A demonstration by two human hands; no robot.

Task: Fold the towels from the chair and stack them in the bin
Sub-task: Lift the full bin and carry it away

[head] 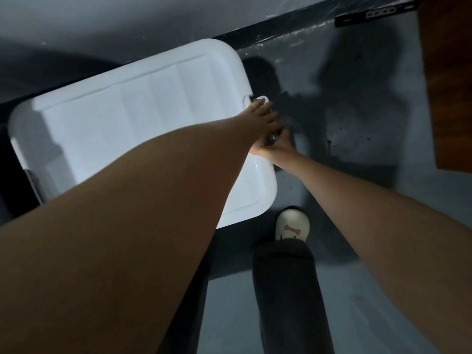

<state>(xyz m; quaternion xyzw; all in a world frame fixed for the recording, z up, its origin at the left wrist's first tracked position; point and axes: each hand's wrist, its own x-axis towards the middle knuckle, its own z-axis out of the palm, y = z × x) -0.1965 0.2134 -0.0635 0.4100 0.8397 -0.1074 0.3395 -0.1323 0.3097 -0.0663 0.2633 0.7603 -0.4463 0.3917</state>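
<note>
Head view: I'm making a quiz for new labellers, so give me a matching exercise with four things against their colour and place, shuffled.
Things:
1. bin lid
2. shoe
3. wooden panel
4. metal bracket

Descriptions:
A. brown, at the right edge of the picture
B. black, with holes, top right
C. white, ribbed, left of centre
D. white with a pink bone mark, low centre on the floor

Pairs: 1-C, 2-D, 3-A, 4-B.
</note>
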